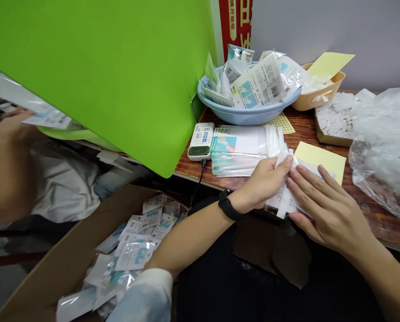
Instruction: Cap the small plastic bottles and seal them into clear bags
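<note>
A clear flat packet with a printed card (285, 203) lies at the front edge of the wooden table (370, 192). My left hand (262, 183), with a black band on the wrist, grips it, thumb on top and the other fingers partly hidden. Over the packet's right part my right hand (330, 210) lies flat, fingers stretched out. Just beyond the left hand is a stack of clear bags with printed cards (238, 163), with white strips at its right end. A yellow sheet (323, 158) lies behind my right fingers.
A blue basin (250, 117) of packets stands behind, beside an orange basket (335, 85). A white device (200, 141) with a cable sits left of the stack. Crumpled plastic (387, 147) covers the right. A green panel (119, 67) separates another person's hand (15, 129). Below is a packet-filled carton (52, 264).
</note>
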A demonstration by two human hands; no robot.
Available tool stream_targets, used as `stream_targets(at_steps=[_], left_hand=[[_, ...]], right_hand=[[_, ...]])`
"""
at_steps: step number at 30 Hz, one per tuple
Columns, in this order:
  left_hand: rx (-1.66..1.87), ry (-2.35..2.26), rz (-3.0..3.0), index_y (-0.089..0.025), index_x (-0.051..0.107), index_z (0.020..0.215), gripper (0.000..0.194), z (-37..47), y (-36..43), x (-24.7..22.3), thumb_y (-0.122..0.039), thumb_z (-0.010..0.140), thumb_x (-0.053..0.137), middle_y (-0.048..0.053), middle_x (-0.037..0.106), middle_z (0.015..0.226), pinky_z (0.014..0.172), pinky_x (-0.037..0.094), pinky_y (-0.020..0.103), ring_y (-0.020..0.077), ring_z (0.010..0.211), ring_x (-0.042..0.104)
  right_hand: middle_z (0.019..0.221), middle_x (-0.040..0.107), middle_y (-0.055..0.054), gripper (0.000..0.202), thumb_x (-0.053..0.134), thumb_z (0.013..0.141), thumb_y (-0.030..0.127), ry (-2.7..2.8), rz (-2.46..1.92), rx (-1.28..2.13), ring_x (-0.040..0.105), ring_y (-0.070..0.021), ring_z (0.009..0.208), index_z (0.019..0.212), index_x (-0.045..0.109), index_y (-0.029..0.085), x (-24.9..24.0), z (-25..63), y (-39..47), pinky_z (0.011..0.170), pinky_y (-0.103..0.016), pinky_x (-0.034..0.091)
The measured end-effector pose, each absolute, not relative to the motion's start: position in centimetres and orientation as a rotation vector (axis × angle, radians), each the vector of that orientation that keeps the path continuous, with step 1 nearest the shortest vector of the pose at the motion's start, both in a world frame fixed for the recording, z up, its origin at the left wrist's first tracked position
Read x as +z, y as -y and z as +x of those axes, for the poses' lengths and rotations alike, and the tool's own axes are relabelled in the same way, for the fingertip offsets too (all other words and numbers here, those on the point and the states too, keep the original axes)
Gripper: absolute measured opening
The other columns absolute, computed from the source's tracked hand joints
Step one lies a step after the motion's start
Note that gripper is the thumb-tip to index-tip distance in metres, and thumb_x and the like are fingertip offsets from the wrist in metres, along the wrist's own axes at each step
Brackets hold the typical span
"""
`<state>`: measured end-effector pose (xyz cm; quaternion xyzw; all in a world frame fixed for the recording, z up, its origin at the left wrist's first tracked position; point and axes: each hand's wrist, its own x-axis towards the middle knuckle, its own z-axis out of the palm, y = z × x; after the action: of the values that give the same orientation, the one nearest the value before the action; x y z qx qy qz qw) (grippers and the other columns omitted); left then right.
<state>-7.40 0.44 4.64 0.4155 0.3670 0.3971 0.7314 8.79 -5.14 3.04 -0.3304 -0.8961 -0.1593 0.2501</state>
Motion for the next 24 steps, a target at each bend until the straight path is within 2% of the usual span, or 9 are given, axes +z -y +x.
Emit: stream_targets(at_steps=[3, 5, 8, 11, 14, 17, 21, 24], left_hand=[[0.890, -0.822, 0.920, -0.014, 0.061, 0.070, 0.033, -7.5, -0.7, 4.6, -0.037, 0.093, 0.055, 0.000, 0.063, 0.070, 0.075, 0.045, 0.025, 0.0117, 0.070, 0.056], [0.879, -0.816, 0.907, -0.014, 0.063, 0.071, 0.034, -7.6, -0.8, 4.6, -0.038, 0.093, 0.055, 0.000, 0.064, 0.070, 0.076, 0.045, 0.026, 0.0123, 0.070, 0.057], [0.851, -0.827, 0.862, -0.013, 0.066, 0.078, 0.032, -7.8, -1.2, 4.6, -0.041, 0.091, 0.058, 0.003, 0.067, 0.075, 0.077, 0.047, 0.029, 0.0149, 0.074, 0.060], [0.823, -0.800, 0.827, -0.013, 0.068, 0.082, 0.033, -7.7, -1.2, 4.7, -0.046, 0.087, 0.063, 0.006, 0.070, 0.081, 0.078, 0.049, 0.032, 0.0167, 0.074, 0.063], [0.790, -0.633, 0.835, -0.015, 0.070, 0.093, 0.023, -7.3, -0.7, 4.9, -0.036, 0.088, 0.065, 0.007, 0.072, 0.094, 0.090, 0.047, 0.034, 0.0184, 0.089, 0.066], [0.755, -0.529, 0.768, -0.015, 0.071, 0.100, 0.016, -6.8, 0.1, 4.9, -0.023, 0.089, 0.063, 0.008, 0.073, 0.104, 0.101, 0.043, 0.033, 0.0183, 0.104, 0.064], [0.757, -0.577, 0.665, -0.014, 0.071, 0.098, 0.015, -6.5, 0.5, 4.7, -0.019, 0.086, 0.064, 0.009, 0.073, 0.102, 0.100, 0.045, 0.036, 0.0196, 0.100, 0.066], [0.848, -0.641, 0.662, -0.013, 0.070, 0.097, 0.015, -6.7, -0.1, 4.5, -0.017, 0.083, 0.067, 0.008, 0.074, 0.098, 0.098, 0.046, 0.037, 0.0201, 0.096, 0.067]], right_hand=[[0.137, 0.058, -0.019, 0.061, 0.060, 0.092, 0.027, 2.460, -0.889, -0.425, 0.048, -0.0318, 0.135, 0.145, 0.042, 0.006, 3.0, 8.5, 5.8, 0.116, -0.053, 0.035], [0.136, 0.059, -0.020, 0.061, 0.063, 0.090, 0.026, 2.453, -0.887, -0.418, 0.049, -0.0323, 0.134, 0.144, 0.043, 0.004, 2.9, 8.4, 6.0, 0.116, -0.052, 0.037], [0.137, 0.056, -0.023, 0.067, 0.065, 0.088, 0.021, 2.441, -0.878, -0.425, 0.046, -0.0338, 0.136, 0.146, 0.038, 0.002, 2.4, 8.7, 5.8, 0.114, -0.054, 0.040], [0.139, 0.054, -0.024, 0.071, 0.060, 0.087, 0.005, 2.420, -0.850, -0.423, 0.042, -0.0341, 0.138, 0.151, 0.030, 0.004, 2.1, 9.4, 5.4, 0.112, -0.056, 0.041], [0.140, 0.053, -0.024, 0.074, 0.055, 0.084, -0.005, 2.325, -0.847, -0.449, 0.044, -0.0333, 0.137, 0.152, 0.029, 0.007, 2.1, 10.0, 5.0, 0.109, -0.055, 0.046], [0.140, 0.054, -0.020, 0.073, 0.055, 0.085, -0.004, 2.273, -0.858, -0.444, 0.049, -0.0324, 0.133, 0.152, 0.031, 0.012, 2.1, 10.2, 4.9, 0.107, -0.054, 0.049], [0.135, 0.060, -0.015, 0.072, 0.058, 0.085, -0.001, 2.232, -0.879, -0.412, 0.055, -0.0321, 0.127, 0.151, 0.035, 0.018, 1.8, 10.1, 5.2, 0.105, -0.054, 0.050], [0.125, 0.067, -0.014, 0.067, 0.068, 0.080, 0.000, 2.181, -0.845, -0.419, 0.062, -0.0305, 0.120, 0.142, 0.049, 0.017, 1.7, 10.0, 5.6, 0.104, -0.051, 0.052]])
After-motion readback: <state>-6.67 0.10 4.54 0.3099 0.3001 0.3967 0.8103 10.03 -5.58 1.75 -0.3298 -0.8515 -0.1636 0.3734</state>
